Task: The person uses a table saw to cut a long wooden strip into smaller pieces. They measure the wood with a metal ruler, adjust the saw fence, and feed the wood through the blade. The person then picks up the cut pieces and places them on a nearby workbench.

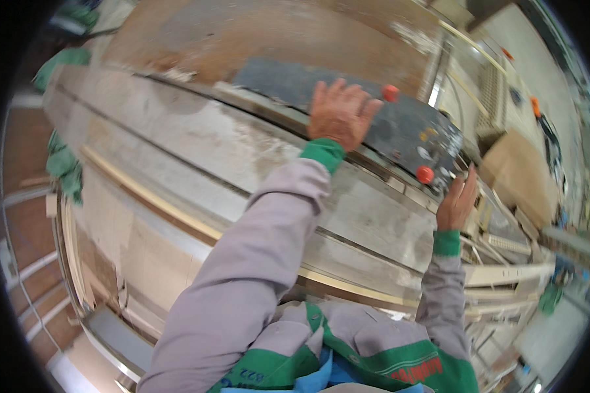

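A long dark grey plate (406,124) with two red knobs lies across the machine table ahead of me. One red knob (391,93) is at its far edge, the other red knob (425,174) near its right end. Fingers spread, my left hand (341,114) is over the plate's near edge and seems to rest on it. My right hand (457,200) is just beyond the right end, fingers stretched out and holding nothing that shows; whether it touches the plate I cannot tell. Pale scuffs and yellow marks cover the plate's right end.
The pale metal table (367,196) has long slots running across it, with a wooden strip (147,196) along its near side. Behind the plate is a dusty brown panel (262,33). Wood offcuts (505,242) and a brown sheet (521,173) are at the right, green cloth (64,164) at the left.
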Available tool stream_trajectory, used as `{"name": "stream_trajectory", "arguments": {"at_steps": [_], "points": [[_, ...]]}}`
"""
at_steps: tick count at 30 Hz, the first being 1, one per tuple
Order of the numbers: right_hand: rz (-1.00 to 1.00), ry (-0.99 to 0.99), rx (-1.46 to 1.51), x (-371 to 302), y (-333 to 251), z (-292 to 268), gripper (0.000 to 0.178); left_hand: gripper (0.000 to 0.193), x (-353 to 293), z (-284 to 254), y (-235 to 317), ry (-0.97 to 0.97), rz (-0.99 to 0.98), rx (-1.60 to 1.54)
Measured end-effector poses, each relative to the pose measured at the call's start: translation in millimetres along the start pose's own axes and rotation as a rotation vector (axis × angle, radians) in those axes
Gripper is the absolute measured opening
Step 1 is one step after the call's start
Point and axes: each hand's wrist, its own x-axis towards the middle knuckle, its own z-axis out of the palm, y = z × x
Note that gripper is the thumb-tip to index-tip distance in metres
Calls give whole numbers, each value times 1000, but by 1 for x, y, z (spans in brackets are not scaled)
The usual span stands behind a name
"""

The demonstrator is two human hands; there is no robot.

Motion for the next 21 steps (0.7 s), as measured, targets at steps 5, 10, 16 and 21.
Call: {"name": "stream_trajectory", "arguments": {"at_steps": [5, 10, 16, 21], "points": [[14, -135, -79, -32, 24, 31, 62, 50, -1, 1, 1, -21, -21, -44], [97, -218, -124, -22, 34, 33, 62, 52, 5, 5, 1, -4, -25, -81], [166, -206, -137, -14, 18, 31, 65, 51, 11, 13, 2, -6, -53, -59], [231, -270, -149, 4, 19, 35, 69, 52, 23, 20, 3, 8, -40, -47]]}}
